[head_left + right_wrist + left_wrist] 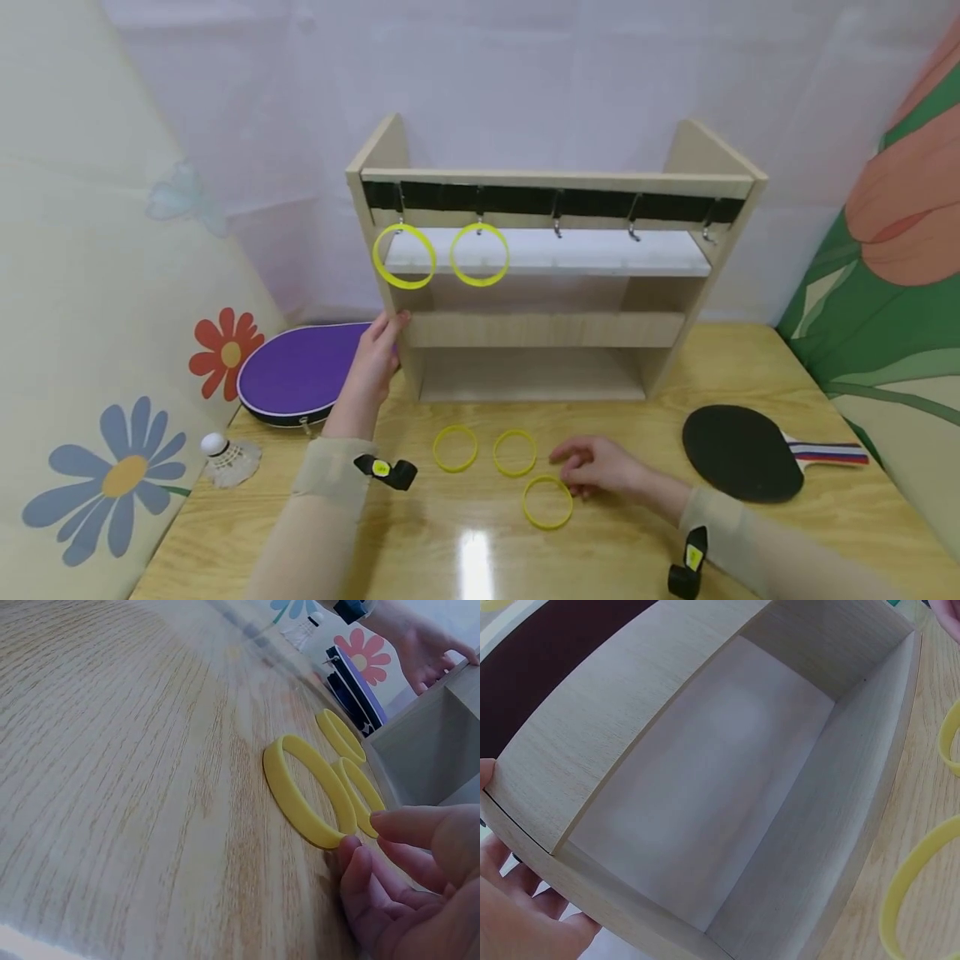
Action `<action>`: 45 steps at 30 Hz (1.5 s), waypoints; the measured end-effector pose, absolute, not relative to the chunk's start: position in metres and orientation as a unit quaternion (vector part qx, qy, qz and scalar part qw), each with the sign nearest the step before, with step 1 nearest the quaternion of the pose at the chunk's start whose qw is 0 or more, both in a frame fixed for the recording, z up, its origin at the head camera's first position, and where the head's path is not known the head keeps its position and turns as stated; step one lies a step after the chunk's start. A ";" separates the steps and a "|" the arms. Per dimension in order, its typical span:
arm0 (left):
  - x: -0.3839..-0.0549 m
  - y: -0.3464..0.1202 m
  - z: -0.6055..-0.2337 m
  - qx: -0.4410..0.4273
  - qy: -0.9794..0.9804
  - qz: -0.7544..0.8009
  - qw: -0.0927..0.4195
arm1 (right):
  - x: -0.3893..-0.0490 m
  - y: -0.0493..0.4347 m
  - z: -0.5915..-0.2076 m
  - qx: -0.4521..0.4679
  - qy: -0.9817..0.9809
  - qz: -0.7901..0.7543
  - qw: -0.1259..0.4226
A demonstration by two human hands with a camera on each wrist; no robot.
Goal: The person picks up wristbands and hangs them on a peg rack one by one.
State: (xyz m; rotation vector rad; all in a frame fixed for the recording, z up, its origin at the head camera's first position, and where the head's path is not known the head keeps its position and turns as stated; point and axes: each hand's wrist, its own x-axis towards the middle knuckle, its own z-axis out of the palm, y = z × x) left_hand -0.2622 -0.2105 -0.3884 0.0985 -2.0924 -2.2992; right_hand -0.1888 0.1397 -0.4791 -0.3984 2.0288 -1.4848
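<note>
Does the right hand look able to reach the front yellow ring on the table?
Likely yes; the right hand is right beside the front yellow ring, with nothing visible between them.

Open air lies between the right hand (600, 467) and the three bare hooks (557, 223). Two hanging yellow rings (480, 283) obstruct the leftmost hooks (401, 200).

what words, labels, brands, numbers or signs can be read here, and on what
None can be read.
Left wrist's yellow tag: marking too small to read.
Right wrist's yellow tag: marking too small to read.
Paddle handle: stripes, no readable text.
</note>
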 end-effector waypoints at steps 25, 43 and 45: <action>-0.261 -0.210 -0.389 0.030 -0.667 -0.744 0.018 | -0.184 0.135 -0.482 -0.181 0.798 -0.512 0.261; -0.261 -0.211 -0.389 0.032 -0.668 -0.743 0.017 | -0.188 0.144 -0.469 -0.122 0.768 -0.558 0.289; -0.260 -0.211 -0.389 0.031 -0.670 -0.741 0.018 | -0.189 0.146 -0.465 -0.117 0.764 -0.564 0.292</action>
